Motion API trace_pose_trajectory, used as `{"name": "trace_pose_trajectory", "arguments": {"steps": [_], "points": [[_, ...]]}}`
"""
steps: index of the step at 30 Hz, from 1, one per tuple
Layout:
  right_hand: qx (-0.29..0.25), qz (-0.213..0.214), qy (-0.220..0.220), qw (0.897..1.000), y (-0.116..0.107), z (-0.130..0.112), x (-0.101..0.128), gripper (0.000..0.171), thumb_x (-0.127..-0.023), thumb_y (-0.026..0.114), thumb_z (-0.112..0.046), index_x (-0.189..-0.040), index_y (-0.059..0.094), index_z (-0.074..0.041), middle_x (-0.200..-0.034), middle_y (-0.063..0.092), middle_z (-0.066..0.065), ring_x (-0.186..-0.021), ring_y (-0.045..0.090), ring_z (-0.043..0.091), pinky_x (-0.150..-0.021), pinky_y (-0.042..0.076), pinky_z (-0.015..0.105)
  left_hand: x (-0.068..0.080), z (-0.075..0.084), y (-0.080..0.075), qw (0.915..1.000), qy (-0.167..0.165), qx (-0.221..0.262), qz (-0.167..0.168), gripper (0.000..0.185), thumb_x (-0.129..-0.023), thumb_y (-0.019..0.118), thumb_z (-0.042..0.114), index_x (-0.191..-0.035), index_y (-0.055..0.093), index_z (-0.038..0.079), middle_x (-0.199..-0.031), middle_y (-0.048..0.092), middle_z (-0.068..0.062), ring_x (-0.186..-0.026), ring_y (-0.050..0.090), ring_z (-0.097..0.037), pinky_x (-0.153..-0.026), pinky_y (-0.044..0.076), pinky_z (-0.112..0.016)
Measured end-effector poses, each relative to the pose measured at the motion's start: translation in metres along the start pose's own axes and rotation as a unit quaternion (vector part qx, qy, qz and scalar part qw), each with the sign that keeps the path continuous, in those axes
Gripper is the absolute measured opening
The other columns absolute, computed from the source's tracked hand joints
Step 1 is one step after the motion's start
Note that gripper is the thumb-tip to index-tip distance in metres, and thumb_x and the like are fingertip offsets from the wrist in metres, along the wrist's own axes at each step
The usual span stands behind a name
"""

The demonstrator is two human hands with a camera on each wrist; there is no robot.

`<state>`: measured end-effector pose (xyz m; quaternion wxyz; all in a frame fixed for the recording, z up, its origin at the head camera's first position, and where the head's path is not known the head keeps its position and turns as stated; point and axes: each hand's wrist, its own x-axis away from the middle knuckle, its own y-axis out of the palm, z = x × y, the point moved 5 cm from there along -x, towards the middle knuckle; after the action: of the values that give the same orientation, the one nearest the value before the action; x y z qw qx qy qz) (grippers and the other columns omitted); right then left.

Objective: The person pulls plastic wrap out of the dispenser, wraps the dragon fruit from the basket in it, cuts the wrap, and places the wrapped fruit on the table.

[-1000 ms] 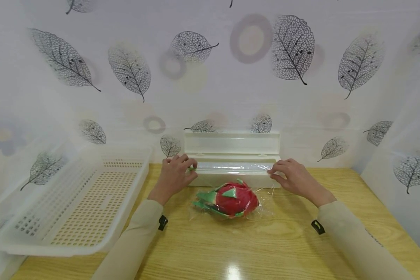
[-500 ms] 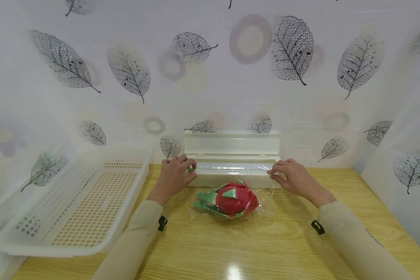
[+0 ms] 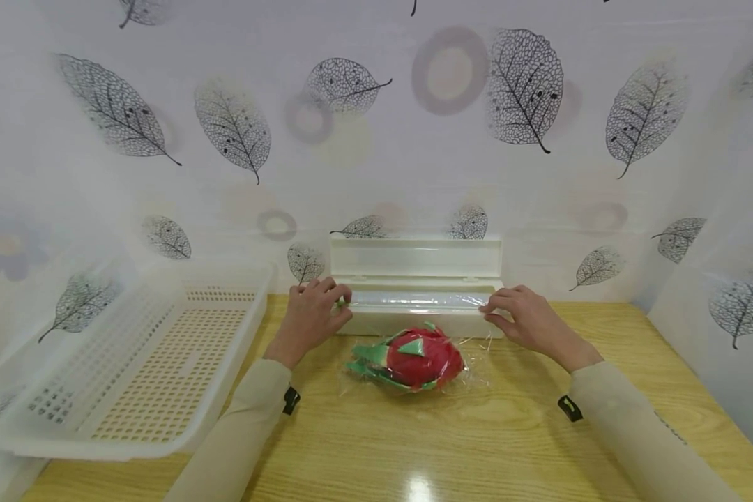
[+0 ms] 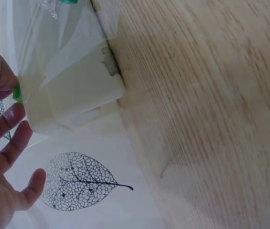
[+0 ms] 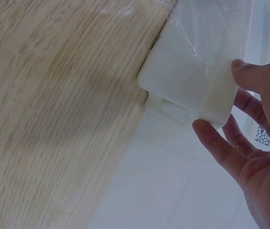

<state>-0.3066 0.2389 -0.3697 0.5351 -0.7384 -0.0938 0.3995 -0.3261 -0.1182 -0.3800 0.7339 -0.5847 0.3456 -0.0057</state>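
Observation:
A white cling film box point(image 3: 414, 323) stands at the back of the table, its lid point(image 3: 416, 259) raised and a shiny film roll point(image 3: 414, 299) inside. At its left end, my left hand point(image 3: 314, 312) pinches a small green slider point(image 4: 17, 94) at the box's edge. My right hand point(image 3: 527, 319) grips the opposite end, thumb at the front edge and fingers on the end wall point(image 5: 187, 95). Film hangs loosely down the box front in both wrist views. Just before the box lies a red dragon fruit point(image 3: 423, 359) with green tips, covered in clear film.
A white perforated plastic basket point(image 3: 219, 390) sits at the left of the wooden table point(image 3: 452, 446). Behind everything rises a pale leaf-patterned sheet point(image 3: 376, 160), close to the open lid. More of this sheet borders the right side.

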Motion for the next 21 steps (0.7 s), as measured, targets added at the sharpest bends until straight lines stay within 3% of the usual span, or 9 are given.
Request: {"name": "trace_pose_trajectory", "arguments": {"steps": [7,21], "points": [[-0.005,-0.014,0.012,1.0,0.0001,0.0008,0.0003,0.011,-0.086,0.078,-0.004,-0.094,0.078,-0.012,-0.094,0.077,0.003,-0.093,0.07,0.034,-0.085,0.056,0.055,0.0007,-0.0004,-0.0001,1.0,0.0,-0.006,0.002,0.006,-0.094,0.07,0.026,-0.097,0.067,0.023,-0.091,0.063,0.001,-0.084,0.057,-0.024,-0.083,0.051,-0.058],[0.002,0.0,0.0,1.0,0.0001,-0.0002,0.0002,0.012,-0.084,0.08,-0.003,-0.093,0.078,-0.011,-0.092,0.077,0.003,-0.09,0.07,0.034,-0.082,0.057,0.054,0.002,-0.0016,-0.0011,0.9999,-0.004,0.0,0.009,0.005,-0.094,0.07,0.024,-0.097,0.067,0.023,-0.088,0.062,0.001,-0.083,0.057,-0.024,-0.083,0.05,-0.059]]}}
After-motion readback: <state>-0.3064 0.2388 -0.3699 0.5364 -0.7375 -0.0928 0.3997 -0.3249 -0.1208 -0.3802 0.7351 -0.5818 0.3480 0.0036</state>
